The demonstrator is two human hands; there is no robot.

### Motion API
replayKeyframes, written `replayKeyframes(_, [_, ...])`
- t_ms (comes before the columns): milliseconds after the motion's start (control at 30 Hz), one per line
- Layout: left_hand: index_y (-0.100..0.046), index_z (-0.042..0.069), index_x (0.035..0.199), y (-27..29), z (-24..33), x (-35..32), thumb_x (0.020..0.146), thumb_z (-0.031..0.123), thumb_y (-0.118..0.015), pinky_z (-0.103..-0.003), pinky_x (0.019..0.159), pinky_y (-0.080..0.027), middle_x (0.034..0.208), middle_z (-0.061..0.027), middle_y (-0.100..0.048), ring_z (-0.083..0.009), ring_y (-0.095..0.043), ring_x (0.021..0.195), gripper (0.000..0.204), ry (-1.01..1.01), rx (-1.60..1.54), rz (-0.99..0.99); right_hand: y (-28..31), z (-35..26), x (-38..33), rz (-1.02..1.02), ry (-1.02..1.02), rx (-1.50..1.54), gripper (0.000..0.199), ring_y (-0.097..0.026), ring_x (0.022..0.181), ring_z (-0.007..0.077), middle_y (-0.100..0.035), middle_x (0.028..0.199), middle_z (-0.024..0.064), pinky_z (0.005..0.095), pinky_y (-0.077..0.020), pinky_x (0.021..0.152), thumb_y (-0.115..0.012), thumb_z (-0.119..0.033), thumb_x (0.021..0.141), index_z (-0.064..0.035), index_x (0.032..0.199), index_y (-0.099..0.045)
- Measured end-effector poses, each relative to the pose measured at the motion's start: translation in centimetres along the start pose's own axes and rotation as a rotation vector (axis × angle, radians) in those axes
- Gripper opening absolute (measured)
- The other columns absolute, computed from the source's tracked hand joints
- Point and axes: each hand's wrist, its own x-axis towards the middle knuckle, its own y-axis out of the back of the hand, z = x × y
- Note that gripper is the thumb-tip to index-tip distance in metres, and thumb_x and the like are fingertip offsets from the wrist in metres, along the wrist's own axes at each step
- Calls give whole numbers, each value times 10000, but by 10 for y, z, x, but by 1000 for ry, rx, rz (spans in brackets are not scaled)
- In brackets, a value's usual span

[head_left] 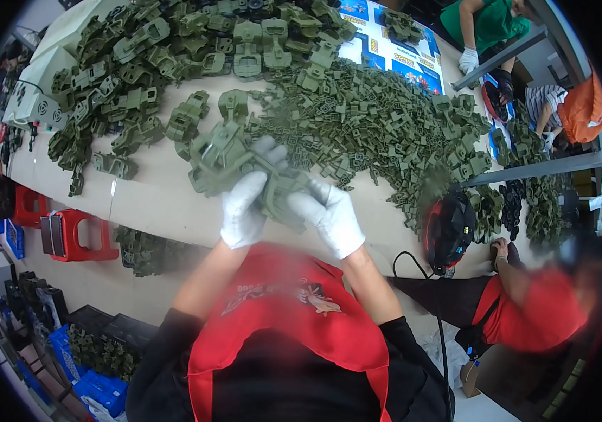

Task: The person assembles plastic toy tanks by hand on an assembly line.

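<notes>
Both my hands wear white gloves and hold an olive-green plastic toy vehicle (pixel 218 156) over the near part of the table. My left hand (pixel 245 207) grips its lower middle, with fingertips showing on the far side. My right hand (pixel 330 214) is closed round the near right end, a narrower green section (pixel 281 195). Whether that section is one piece with the body or a separate part I cannot tell. Just beyond, more toy vehicle bodies (pixel 188 116) lie on the table, beside a wide heap of small green plastic parts (pixel 343 123).
Piled vehicle bodies (pixel 132 98) cover the table's far left. A white machine (pixel 37 109) stands at the left edge, a red stool (pixel 79 235) below it. Printed sheets (pixel 392 49) lie at the back. At right are a metal bar (pixel 540 167), a black-and-red bag (pixel 449 232) and co-workers.
</notes>
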Motion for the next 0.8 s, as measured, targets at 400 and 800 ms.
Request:
replayKeyframes(400, [-551, -32, 1220, -8, 54, -18, 580, 381, -848, -368, 954, -451, 1182, -194, -595, -336, -586, 1087, 817, 357, 1297, -534, 32, -48, -6, -376, 347, -1090, 689, -620, 945, 281, -666, 1027, 85, 383, -466, 870, -855, -370, 533, -126, 1143, -648])
replayKeyframes(800, [-592, -36, 1119, -11, 29, -52, 595, 334, -855, -365, 883, -476, 1082, -155, -623, -283, -619, 996, 694, 320, 1247, -344, 44, -5, -20, -410, 269, -443, 552, -628, 1000, 191, -664, 1086, 95, 332, -493, 882, -849, -24, 568, -35, 1071, -622])
